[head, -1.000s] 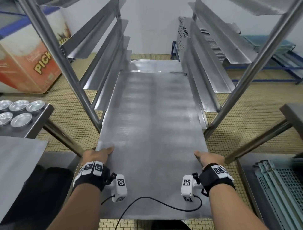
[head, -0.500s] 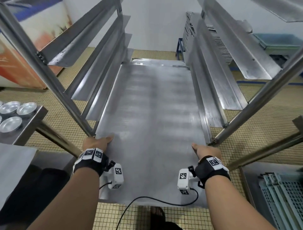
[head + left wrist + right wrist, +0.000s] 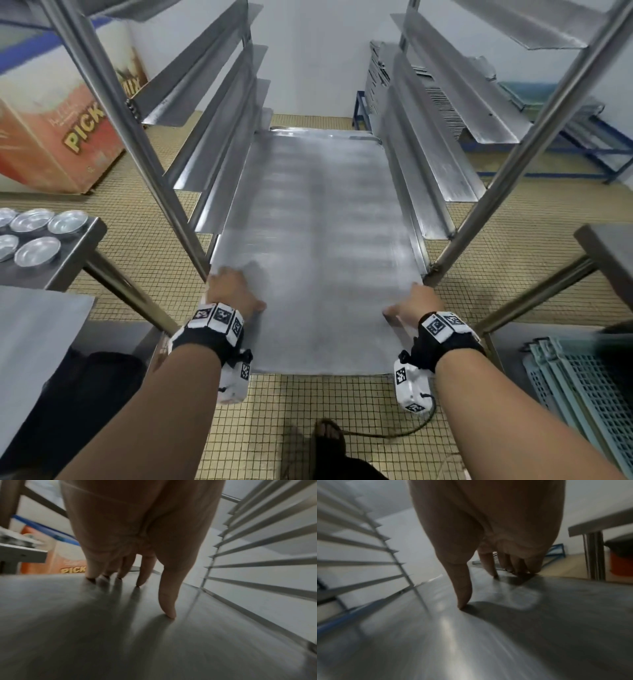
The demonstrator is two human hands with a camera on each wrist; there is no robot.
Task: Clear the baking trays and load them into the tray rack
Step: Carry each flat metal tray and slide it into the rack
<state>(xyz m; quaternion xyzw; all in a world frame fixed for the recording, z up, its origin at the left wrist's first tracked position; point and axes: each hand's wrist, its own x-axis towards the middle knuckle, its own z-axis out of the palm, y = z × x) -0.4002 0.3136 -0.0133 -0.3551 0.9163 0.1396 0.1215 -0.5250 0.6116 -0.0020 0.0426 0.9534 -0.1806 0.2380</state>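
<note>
Left hand (image 3: 233, 291) flat on the tray (image 3: 318, 240) at its near left corner, fingers straight and spread, tips down on the metal in the left wrist view (image 3: 142, 534), thumb touching too. Right hand (image 3: 416, 305) on the near right corner, likewise uncurled: thumb tip and fingertips pressed on the sheet in the right wrist view (image 3: 496, 527), nothing wrapped round the edge. Both hands relaxed-straight, gripping nothing, only pressing.

Tray lying level in the rack (image 3: 212, 144), long axis running straight away from the person, far short end deep between the runners, near short end jutting out past the rack's front posts toward the person. Long sides resting on the lowest visible runners left and right. Surface bare, dull grey, with blurred pale bands across it. Beyond the tray's far end, a second sheet edge showing inside the rack; whether on the same level, cannot tell.

Left of the rack, a steel table (image 3: 68, 267) with round tins (image 3: 37, 250), and behind it a red-and-white box (image 3: 58, 130). Right of the rack, another table edge (image 3: 606, 246) and pale blue grids (image 3: 589, 394) low down. Under the tray's near end, small-tiled floor (image 3: 308, 411) and a dark shoe (image 3: 329, 438).
</note>
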